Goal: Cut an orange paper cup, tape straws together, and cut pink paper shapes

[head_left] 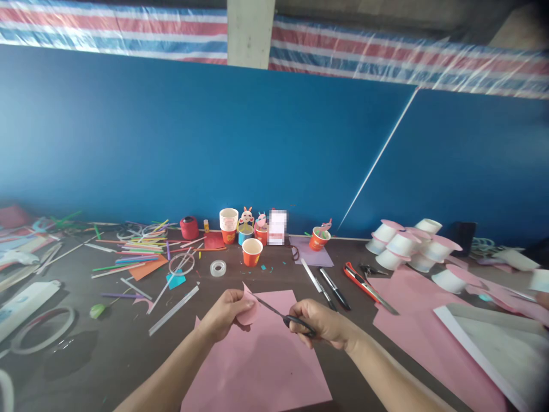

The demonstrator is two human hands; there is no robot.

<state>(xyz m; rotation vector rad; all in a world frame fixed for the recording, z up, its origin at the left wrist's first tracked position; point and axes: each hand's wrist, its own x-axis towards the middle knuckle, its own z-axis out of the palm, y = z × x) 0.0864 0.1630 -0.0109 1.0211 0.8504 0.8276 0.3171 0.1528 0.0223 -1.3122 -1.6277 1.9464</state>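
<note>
Pink paper piece (247, 312) sits pinched in the left hand (225, 313), lifted just above the big pink sheet (257, 355) so the blades can reach its edge. The right hand (321, 325) is closed through the scissors (283, 316) handles, tips at the piece. Beyond the sheet stands an orange cup (251, 252), a tape roll (218, 268) beside it.

A small pink paper piece (249, 312), rounded at its lower edge with a pointed corner sticking up, is pinched in the fingers of the left hand (225, 313). Black-handled scissors (286, 318), gripped in the right hand (322, 325), point their slim blades leftward into the piece's edge.
</note>
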